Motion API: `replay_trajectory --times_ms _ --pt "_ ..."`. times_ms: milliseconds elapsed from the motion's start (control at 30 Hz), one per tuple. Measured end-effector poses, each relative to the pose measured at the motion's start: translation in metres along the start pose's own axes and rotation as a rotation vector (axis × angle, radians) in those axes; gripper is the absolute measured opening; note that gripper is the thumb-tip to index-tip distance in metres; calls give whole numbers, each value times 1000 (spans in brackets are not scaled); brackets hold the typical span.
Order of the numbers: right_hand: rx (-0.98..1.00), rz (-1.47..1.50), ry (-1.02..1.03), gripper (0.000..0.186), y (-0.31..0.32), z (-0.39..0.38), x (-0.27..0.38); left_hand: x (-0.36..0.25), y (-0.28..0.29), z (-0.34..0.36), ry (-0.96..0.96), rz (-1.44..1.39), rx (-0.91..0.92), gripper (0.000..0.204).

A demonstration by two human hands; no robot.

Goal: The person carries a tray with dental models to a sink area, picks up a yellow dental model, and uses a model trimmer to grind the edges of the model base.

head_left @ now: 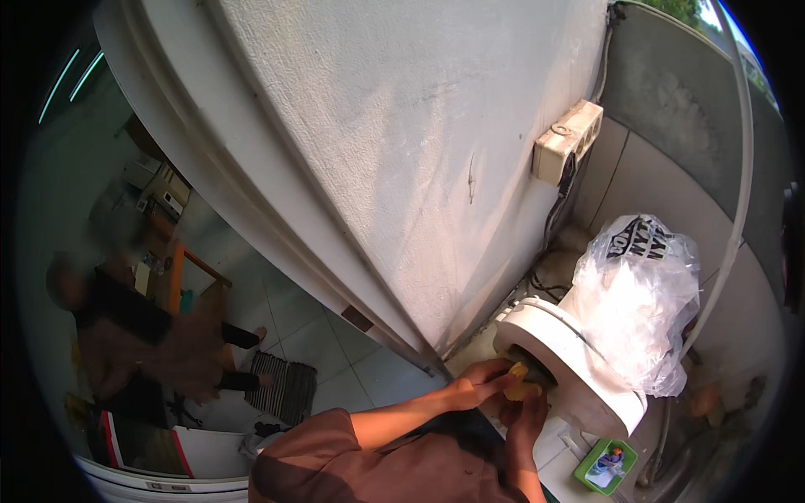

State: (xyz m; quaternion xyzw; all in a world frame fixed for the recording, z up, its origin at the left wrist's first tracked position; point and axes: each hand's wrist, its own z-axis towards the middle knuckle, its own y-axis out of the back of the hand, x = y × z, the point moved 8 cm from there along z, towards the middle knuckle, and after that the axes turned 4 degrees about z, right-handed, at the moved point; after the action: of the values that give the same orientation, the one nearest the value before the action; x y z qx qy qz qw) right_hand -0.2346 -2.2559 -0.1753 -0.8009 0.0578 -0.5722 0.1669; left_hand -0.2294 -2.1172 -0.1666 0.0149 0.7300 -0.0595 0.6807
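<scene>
In front of me, my left hand [486,384] and my right hand [526,412] are close together, fingers closed on a small yellow piece [521,389]. It looks soft and irregular; its exact kind cannot be made out, and fingers cover part of it. Just beyond the hands stands a white rounded machine or basin-like housing [579,366] with a dark opening facing them. A clear plastic bag [641,310] with black print rests on or against its far side.
A green tray [605,466] with small items lies at the lower right. A socket box [567,142] is fixed to the white wall [402,126], and cables run below it. At left, inside a darker room, a person [142,335] stands near a striped mat [283,387].
</scene>
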Motion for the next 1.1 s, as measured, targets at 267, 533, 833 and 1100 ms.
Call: replay_trajectory --times_ms 267,533,833,1100 --pt "-60 -30 212 43 -4 -1 4 6 -16 6 -239 359 -103 47" --pt "-83 -159 189 50 24 1 -34 5 -15 -2 -287 364 -116 46" --pt "-88 -278 67 48 35 10 -46 2 -19 4 -314 431 -79 45" --pt "-90 -320 109 45 19 19 -40 7 -21 6 -285 551 -84 40"
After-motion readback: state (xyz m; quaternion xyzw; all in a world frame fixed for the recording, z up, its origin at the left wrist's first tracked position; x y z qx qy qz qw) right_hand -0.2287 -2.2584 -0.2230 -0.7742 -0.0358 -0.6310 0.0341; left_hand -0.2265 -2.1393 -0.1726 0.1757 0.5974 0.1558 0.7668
